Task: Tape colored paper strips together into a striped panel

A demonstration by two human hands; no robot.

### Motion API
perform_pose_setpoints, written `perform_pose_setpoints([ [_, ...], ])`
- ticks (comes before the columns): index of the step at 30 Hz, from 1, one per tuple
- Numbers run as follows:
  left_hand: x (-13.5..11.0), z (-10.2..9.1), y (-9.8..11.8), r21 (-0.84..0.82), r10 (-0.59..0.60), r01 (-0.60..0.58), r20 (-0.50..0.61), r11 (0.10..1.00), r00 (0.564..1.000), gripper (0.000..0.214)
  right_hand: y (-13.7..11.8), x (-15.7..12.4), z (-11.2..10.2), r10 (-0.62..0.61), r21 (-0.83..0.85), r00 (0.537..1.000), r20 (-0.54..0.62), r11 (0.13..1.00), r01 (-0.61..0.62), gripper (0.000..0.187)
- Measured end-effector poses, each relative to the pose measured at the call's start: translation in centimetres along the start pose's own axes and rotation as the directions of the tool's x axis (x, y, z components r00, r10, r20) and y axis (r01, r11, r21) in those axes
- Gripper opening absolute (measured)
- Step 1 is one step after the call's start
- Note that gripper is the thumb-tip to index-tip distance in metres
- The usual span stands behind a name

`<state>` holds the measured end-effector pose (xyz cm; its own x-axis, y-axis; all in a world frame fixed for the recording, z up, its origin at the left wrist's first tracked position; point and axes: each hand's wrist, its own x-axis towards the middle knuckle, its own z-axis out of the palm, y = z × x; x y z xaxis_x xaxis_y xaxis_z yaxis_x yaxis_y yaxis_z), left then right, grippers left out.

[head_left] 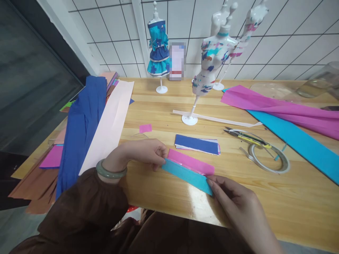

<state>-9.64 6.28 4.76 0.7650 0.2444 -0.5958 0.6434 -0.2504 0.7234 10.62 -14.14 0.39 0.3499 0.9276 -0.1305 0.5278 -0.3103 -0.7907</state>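
Note:
A turquoise paper strip is stretched between my two hands near the table's front edge. My left hand pinches its left end, and my right hand grips its right end between thumb and fingers. Just behind the turquoise strip, along its far edge, lies a pink strip; whether the two are stuck together I cannot tell. A small stack of strips with a blue one on top rests a little farther back. Left of that stack is a small pink scrap.
Paint-marked mannequin stands mid-table, and a mannequin in a blue dress behind left. Scissors and a tape roll lie right, by pink and turquoise sheets. Blue and pale sheets lie left.

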Motion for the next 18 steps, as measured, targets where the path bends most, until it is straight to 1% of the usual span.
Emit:
perform_pose_setpoints([
  [7,0.18,0.27,-0.03,0.005,-0.029,0.029,0.003,1.000,1.000,0.007,0.29,-0.19,0.07,0.034,-0.004,0.999,0.001,0.999,-0.034,0.032],
  [11,0.33,0.30,-0.01,0.000,-0.025,0.025,-0.001,1.000,1.000,0.008,0.30,-0.10,0.01,0.046,0.002,0.999,-0.012,0.999,-0.046,0.031],
  [18,0.41,0.23,0.09,0.013,-0.026,0.026,0.021,1.000,0.999,0.007,0.65,0.14,0.39,0.093,0.128,0.996,-0.011,0.988,-0.090,0.031],
])
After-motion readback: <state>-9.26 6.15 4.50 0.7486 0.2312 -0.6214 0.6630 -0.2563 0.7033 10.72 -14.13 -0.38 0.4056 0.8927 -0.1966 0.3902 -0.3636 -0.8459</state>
